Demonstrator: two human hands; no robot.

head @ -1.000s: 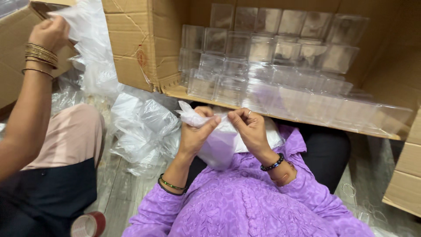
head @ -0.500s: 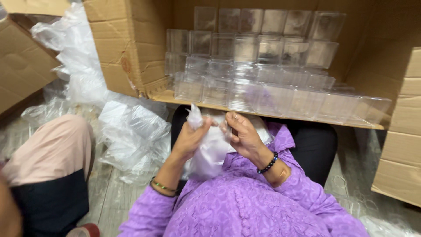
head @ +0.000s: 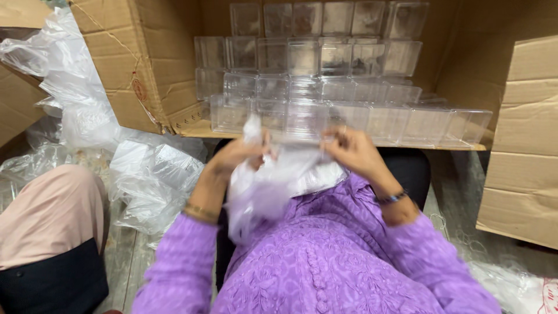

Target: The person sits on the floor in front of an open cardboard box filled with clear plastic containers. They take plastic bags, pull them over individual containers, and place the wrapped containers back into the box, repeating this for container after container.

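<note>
Two hands share one thin, clear, crumpled plastic bag (head: pixel 273 186): your left hand (head: pixel 235 156) pinches its upper edge with the fingers closed on the film, and your right hand (head: pixel 351 150) grips the opposite edge the same way, so the bag hangs stretched between them over your lap, just above your purple embroidered sleeves (head: pixel 174 261). Motion blur hides what, if anything, lies inside the bag. Each wrist carries one bangle or bracelet, gold on the left, dark on the right. Just beyond your hands, one large brown cardboard carton (head: pixel 145 70) lies on its side with its flap forming a shelf; it holds clear square plastic boxes (head: pixel 325 75) stacked in about four tiers, too many and too see-through to count exactly, well over twenty. To your left, one heap of loose clear plastic wrappings (head: pixel 145 174) lies on the floor, with more film draped higher up. One other person's knee in pink cloth (head: pixel 49 215) shows at the left edge. One plain closed cardboard box (head: pixel 523 145) stands at your right.
</note>
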